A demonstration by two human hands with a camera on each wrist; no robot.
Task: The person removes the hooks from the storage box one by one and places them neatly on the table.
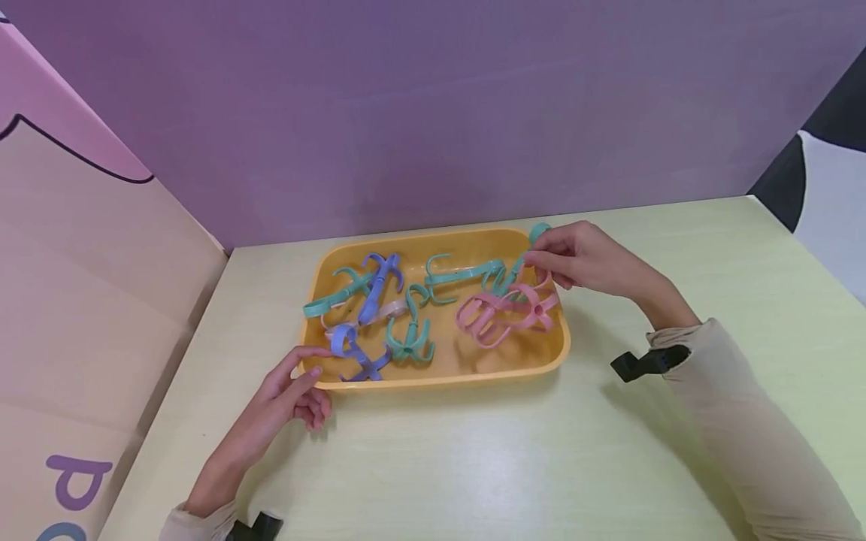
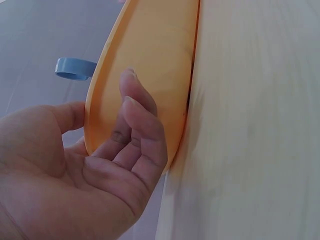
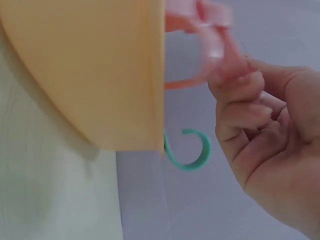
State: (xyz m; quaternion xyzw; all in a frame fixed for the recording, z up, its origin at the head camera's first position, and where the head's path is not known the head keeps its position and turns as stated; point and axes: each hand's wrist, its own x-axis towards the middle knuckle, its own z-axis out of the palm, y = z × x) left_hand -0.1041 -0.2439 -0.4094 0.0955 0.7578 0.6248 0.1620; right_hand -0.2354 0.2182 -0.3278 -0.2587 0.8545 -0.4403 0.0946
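A yellow plastic tray (image 1: pixel 446 376) holds several multi-pronged plastic hooks. At its near left corner, my left hand (image 1: pixel 287 391) grips the rim, thumb and finger at the edge and the other fingers curled by the outer wall (image 2: pixel 145 60). Over the right end, my right hand (image 1: pixel 585 259) pinches a pink multi-pronged hook (image 1: pixel 507 308) between thumb and fingers. In the right wrist view, the pink hook (image 3: pixel 220 45) shows above the tray's rim. A teal hook (image 1: pixel 540 231) sticks up past the rim beside my right fingers; its curled end (image 3: pixel 197 157) shows below the pink one.
Blue hooks (image 1: pixel 379 289) and teal hooks (image 1: pixel 410 342) lie in the tray's left half, with a pale piece (image 1: pixel 392 309) among them. Another teal hook (image 1: pixel 467 276) lies toward the back. The tray stands on a pale table (image 1: pixel 473 466) before a purple wall (image 1: pixel 440 113).
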